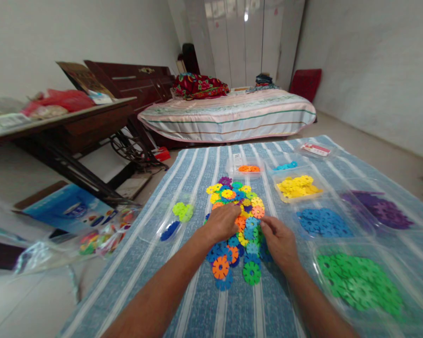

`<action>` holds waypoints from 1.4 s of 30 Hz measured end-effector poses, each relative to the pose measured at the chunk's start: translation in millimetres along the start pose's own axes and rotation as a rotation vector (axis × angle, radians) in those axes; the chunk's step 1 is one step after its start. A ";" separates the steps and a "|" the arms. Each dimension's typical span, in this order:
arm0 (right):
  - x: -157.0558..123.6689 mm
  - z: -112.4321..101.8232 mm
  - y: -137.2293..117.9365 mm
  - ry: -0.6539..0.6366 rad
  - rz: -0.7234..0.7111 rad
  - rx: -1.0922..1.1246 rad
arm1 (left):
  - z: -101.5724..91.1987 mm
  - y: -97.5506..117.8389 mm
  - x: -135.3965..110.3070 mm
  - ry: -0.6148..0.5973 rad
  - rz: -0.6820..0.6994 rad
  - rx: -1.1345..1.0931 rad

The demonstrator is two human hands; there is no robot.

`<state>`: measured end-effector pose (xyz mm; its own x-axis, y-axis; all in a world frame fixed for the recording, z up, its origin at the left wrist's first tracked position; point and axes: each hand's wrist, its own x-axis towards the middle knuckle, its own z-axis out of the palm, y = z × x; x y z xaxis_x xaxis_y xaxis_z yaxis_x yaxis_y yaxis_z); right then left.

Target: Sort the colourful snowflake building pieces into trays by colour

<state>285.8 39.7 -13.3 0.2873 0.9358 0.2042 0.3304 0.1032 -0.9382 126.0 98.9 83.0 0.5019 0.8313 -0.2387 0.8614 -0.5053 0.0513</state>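
A heap of flat plastic snowflake discs (237, 220) in mixed colours lies on a blue striped cloth (197, 300). My left hand (223, 222) rests palm down on the heap's middle, fingers curled onto the discs. My right hand (279, 244) sits at the heap's right side, fingertips pinched at a blue disc. What either hand holds is hidden by the fingers. Clear trays around the heap hold sorted discs: yellow (298, 186), blue (322, 222), purple (382, 210), green (361, 281), orange (248, 168).
A clear tray at left holds lime and dark blue discs (178, 217). A plastic bag with discs (98, 234) lies off the cloth's left edge. A dark sewing table (66, 126) stands at left, a mattress (229, 115) beyond the cloth.
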 end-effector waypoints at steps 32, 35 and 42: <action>-0.7 0.0 0.5 -0.041 0.023 0.027 | -60.6 -24.0 90.4 0.431 -0.448 -1.383; -0.8 -0.2 0.9 -0.042 0.028 0.034 | -60.7 -21.7 88.9 0.411 -0.465 -1.323; 0.6 -1.9 -2.5 -0.039 0.011 0.005 | -31.5 -26.1 26.0 0.196 -0.251 -0.888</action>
<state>286.9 39.3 -10.3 0.2554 0.9494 0.1828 0.3233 0.0943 -0.9416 119.0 141.0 106.0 0.2286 0.9567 -0.1799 0.6498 -0.0123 0.7600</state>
